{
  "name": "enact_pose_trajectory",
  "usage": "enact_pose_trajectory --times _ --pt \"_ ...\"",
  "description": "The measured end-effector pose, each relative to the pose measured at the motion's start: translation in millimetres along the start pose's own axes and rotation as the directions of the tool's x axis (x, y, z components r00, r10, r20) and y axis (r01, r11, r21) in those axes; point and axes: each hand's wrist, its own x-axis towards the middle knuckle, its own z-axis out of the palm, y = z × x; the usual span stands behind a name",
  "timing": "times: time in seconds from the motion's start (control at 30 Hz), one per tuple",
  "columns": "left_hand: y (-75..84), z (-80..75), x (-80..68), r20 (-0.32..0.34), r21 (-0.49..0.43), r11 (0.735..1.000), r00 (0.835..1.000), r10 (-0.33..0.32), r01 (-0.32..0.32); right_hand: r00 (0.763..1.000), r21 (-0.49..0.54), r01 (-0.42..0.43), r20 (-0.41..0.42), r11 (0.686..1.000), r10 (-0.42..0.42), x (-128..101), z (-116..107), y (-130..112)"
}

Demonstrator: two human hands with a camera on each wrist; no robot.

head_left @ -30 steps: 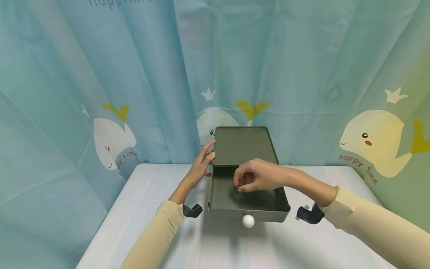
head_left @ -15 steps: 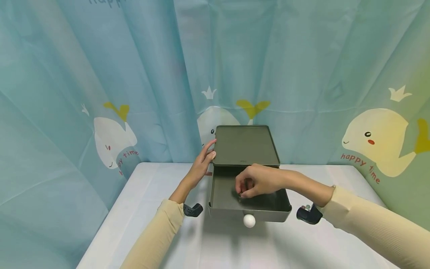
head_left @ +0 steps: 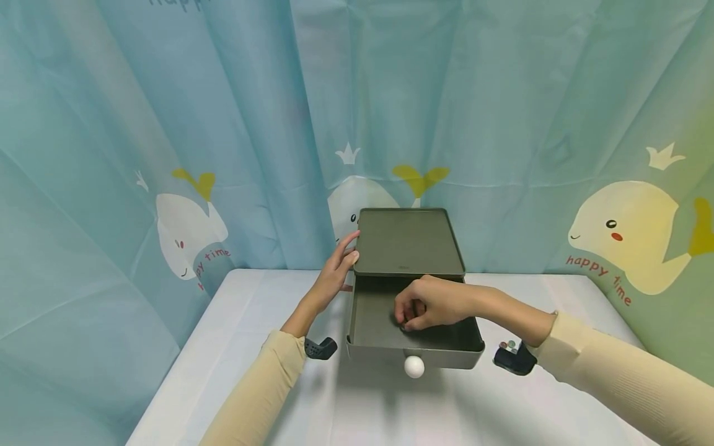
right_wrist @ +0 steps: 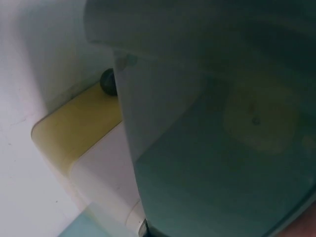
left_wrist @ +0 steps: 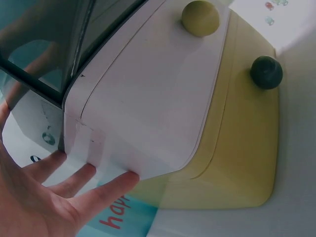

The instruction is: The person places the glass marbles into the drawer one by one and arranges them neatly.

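A pale blue curtain [head_left: 223,124] printed with cartoon whales hangs behind and around a white table [head_left: 234,347]. On the table, against the curtain, stands a small drawer cabinet [head_left: 409,240] with a dark grey-green top. Its top drawer [head_left: 385,322] is pulled out toward the person, a white round knob [head_left: 413,366] on its front. The left wrist view shows the cabinet from the side: a white body above a yellow lower drawer [left_wrist: 237,163] carrying a dark knob [left_wrist: 266,72], with a yellowish knob [left_wrist: 200,18] on the drawer above it.

The left hand [head_left: 336,267] rests against the cabinet's left edge, fingers straight and slightly spread, their tips touching the white corner (the left wrist view shows this plainly). The right hand [head_left: 432,302] reaches down into the open drawer with its fingers curled together at the drawer floor; whether they pinch anything cannot be told, since the fingers hide the spot. The right wrist view shows only the dim drawer interior and the cabinet's side.

A few small round pieces [head_left: 507,344], red and green, lie on the table just right of the drawer, near the right wrist.
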Motion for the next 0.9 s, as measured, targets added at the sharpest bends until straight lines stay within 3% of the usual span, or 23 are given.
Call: enact_pose_trajectory --times 0.33,0.57,0.77,0.9 --pt "-1.5 -0.9 0.1 0.001 -0.007 1.000 1.000 0.004 -0.004 1.000 0.015 0.004 -0.025 1.000 -0.004 -4.1 -0.3 -1.2" --pt "-2.4 -0.2 -0.5 -0.006 0.003 1.000 1.000 0.004 -0.004 0.992 0.058 0.033 -0.123 0.998 -0.026 -18.8 -9.4 -6.6" --pt "-3.4 0.2 0.0 -0.003 0.000 1.000 1.000 0.008 -0.008 0.963 0.136 0.090 -0.266 0.987 -0.051 -40.9 -16.9 -7.5" --pt "-3.9 0.2 0.4 0.002 -0.013 1.000 1.000 0.017 -0.017 0.925 0.183 0.115 -0.378 0.976 -0.038 -58.0 -19.8 -5.0"
